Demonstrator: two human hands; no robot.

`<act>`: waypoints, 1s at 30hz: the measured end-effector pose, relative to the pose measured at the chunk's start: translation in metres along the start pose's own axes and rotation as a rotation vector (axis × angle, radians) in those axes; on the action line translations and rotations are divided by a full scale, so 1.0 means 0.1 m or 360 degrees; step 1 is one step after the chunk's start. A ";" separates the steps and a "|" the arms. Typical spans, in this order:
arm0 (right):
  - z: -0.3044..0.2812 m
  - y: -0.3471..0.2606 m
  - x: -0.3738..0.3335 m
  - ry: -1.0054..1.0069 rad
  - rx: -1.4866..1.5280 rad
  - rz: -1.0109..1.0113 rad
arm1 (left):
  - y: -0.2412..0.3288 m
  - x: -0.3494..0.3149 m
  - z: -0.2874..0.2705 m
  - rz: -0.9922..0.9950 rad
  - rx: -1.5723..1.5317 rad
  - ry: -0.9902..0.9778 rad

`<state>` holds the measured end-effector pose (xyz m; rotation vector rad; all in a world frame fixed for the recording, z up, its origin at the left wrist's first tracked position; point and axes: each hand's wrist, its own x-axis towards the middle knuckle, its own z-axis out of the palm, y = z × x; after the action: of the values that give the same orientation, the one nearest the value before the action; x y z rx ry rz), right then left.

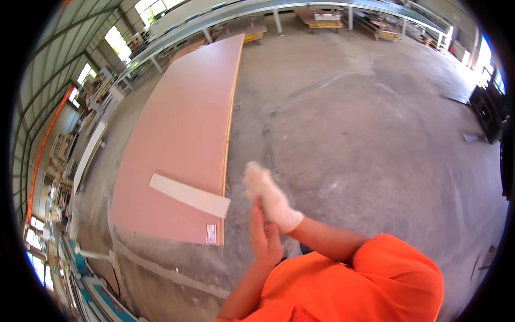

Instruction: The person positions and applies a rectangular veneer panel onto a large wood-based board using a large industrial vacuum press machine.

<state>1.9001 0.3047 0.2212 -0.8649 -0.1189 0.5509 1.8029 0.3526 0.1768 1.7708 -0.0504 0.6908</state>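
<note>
Beside one panel (179, 118), two hands (265, 239), one glove (272, 199)

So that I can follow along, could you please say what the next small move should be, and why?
I would probably snug the white glove onto the right hand first: the bare left hand appears to touch it, and the pale strip on the pink panel lies untouched.

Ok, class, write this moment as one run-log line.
left hand: bare, against right hand | right hand: wearing white glove | nearby: pink panel, pale strip lying on it
</note>
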 end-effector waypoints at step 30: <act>0.29 2.79 2.33 -0.1249 -0.2495 -0.0051 | 0.56 -3.53 -0.12 -0.1883 0.0732 0.2574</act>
<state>1.9757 0.5872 0.0032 -2.0917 -1.4179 0.7039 1.4855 0.2359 0.0599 0.8279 2.1353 1.0036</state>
